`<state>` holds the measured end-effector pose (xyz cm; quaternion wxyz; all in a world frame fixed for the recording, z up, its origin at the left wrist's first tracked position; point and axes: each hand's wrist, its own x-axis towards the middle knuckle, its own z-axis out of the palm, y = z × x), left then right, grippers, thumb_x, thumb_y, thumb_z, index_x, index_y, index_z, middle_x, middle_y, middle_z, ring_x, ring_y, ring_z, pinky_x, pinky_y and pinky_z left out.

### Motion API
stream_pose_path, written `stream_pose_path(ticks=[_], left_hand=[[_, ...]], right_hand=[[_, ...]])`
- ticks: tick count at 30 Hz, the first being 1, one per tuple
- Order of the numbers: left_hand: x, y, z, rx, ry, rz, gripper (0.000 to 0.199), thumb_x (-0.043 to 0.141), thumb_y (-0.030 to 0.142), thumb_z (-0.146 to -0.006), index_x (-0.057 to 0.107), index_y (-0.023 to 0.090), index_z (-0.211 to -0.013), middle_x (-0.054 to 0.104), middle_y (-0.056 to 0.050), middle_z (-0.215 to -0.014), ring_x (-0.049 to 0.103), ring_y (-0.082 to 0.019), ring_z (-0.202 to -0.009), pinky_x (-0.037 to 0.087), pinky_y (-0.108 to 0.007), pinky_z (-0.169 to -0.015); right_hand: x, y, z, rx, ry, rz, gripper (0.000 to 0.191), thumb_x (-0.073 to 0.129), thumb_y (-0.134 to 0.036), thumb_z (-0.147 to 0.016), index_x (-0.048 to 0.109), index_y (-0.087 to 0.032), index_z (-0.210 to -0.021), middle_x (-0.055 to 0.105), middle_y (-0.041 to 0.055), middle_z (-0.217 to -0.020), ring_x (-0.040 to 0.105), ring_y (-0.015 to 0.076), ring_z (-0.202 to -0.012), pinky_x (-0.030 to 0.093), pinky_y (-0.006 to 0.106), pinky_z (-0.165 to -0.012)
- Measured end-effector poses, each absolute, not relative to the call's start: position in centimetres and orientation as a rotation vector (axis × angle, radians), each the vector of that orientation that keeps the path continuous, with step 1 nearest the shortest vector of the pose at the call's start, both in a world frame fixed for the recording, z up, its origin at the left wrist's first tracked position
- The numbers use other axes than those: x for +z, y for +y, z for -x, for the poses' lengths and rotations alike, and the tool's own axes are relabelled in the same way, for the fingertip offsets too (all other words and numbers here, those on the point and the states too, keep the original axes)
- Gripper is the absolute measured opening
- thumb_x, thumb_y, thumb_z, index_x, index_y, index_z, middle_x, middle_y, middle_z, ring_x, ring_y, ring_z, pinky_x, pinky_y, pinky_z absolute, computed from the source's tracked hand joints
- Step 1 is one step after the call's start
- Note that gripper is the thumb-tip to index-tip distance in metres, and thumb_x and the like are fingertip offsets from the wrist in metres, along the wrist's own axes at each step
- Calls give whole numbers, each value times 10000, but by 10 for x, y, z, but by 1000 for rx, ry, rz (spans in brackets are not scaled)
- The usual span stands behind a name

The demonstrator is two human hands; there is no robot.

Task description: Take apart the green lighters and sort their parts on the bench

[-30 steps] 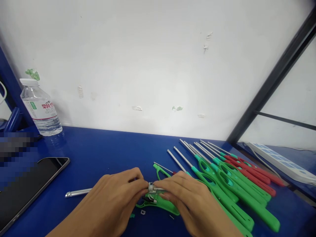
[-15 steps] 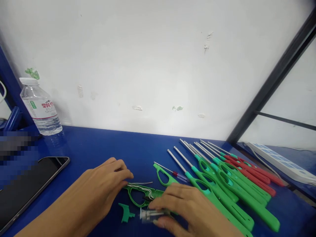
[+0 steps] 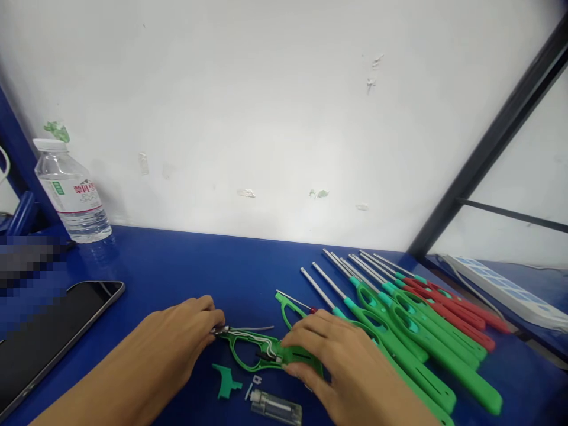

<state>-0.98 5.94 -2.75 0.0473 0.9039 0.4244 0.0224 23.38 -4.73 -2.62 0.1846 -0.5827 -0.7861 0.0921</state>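
Observation:
An opened green lighter casing (image 3: 248,362) lies between my hands, with white wires and a small black part inside. My left hand (image 3: 189,331) is closed, its fingertips pinching the metal end at the casing's left. My right hand (image 3: 331,358) has its thumb and fingers around the handle end of the casing. Below it lies a clear fuel tank (image 3: 276,408) with small white pieces beside it. A teal trigger (image 3: 226,381) rests left of the tank. Behind my right hand are another green casing half (image 3: 284,305) and a screwdriver (image 3: 293,300), both partly hidden.
Several green lighters (image 3: 448,361) and red lighters (image 3: 461,316) with metal tubes lie in a row on the right. On the left are a phone (image 3: 48,337) and a water bottle (image 3: 73,192). A power strip (image 3: 510,293) sits beyond the dark frame at right.
My right hand has let go of the clear fuel tank, which now lies on the table, and has taken hold of the casing's handle. My left hand has moved slightly left and down.

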Motion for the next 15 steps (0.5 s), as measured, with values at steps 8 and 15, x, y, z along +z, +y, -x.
stream_pose_path(ticks=[8,15], left_hand=[[-19,58,9,299,1230,-2844,504,456,74,-785,697,338,-1139,709,-17,-933,715,-203,-781,548,-256,-676],[-18,56,11,390,1151,-2956,771,320,-65,-672,680,371,-1197,710,-21,-984,707,-187,-760,553,-244,-648]], right_hand=[[-25,-47,-233,306,-2273,1688,78,663,-215,-926,671,-282,-964,699,-55,-1013,667,178,-942,480,316,-844],[-27,-46,-235,294,-2257,1716,65,649,-241,-940,671,-292,-973,690,-50,-999,663,183,-946,470,320,-848]])
